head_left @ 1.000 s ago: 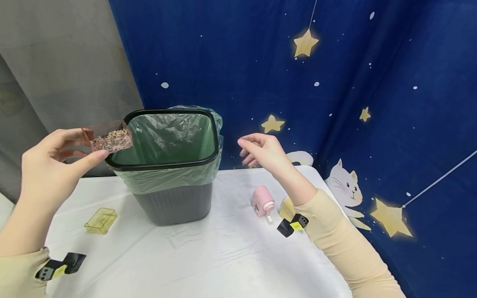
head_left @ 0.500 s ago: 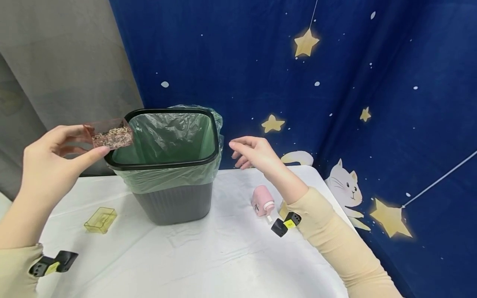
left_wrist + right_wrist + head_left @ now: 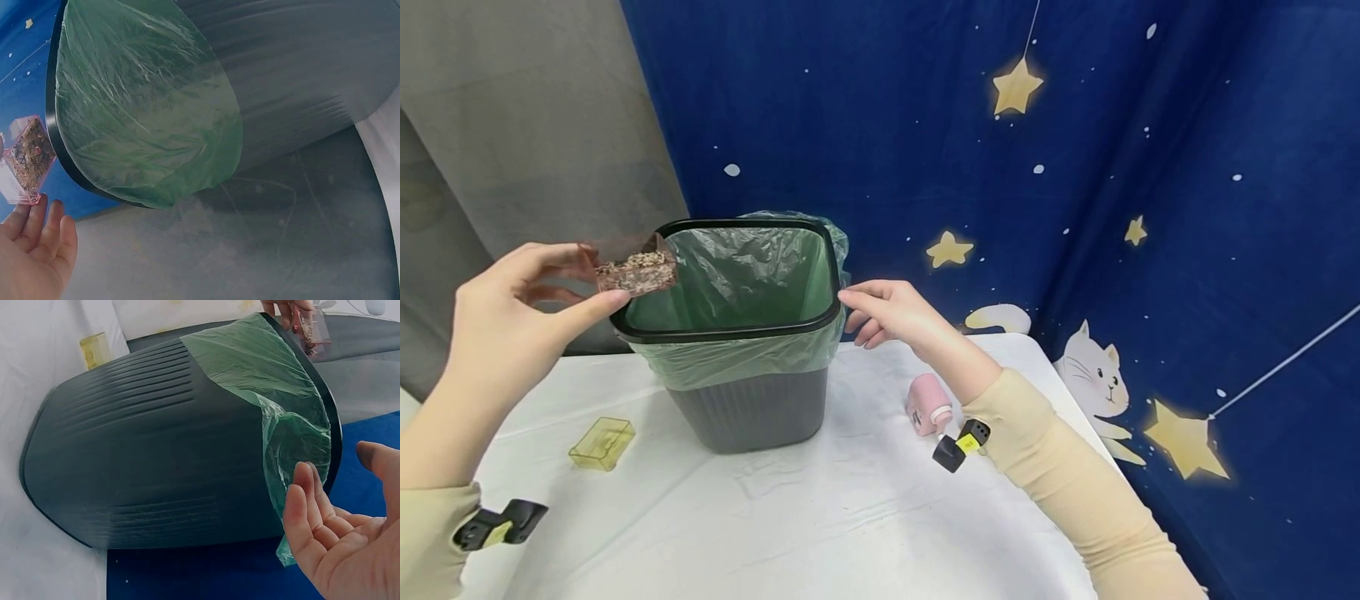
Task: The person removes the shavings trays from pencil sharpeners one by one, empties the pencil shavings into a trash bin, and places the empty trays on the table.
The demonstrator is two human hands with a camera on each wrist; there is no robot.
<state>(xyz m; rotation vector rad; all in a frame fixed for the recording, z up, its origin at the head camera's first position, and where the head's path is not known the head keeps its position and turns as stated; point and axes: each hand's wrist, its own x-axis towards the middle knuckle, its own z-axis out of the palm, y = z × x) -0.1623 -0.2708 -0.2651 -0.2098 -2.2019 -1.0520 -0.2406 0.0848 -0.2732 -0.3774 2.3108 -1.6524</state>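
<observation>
My left hand (image 3: 520, 312) pinches a small clear pink box (image 3: 637, 265) between thumb and fingers, beside the left rim of the bin. The box holds light and dark grainy bits, seen closer in the left wrist view as the pink box (image 3: 31, 153). A dark grey trash bin (image 3: 760, 412) stands upright, lined with a green plastic bag (image 3: 730, 287) folded over its black rim. At the right rim is my right hand (image 3: 891, 312), its thumb tip level with the edge. In the right wrist view, the right hand (image 3: 344, 534) has thumb and fingers apart near the bag's overhang; contact is unclear.
A transparent yellow box (image 3: 602, 443) lies on the white-covered table (image 3: 760, 525), left of the bin. To the right sits a pink bottle (image 3: 928, 402) with a white nozzle, partly behind the right wrist camera (image 3: 958, 446). A blue starry curtain (image 3: 887, 125) hangs behind.
My right hand has moved left up to the bin's right rim. The left hand has shifted slightly right and up with the pink box, its contents still inside.
</observation>
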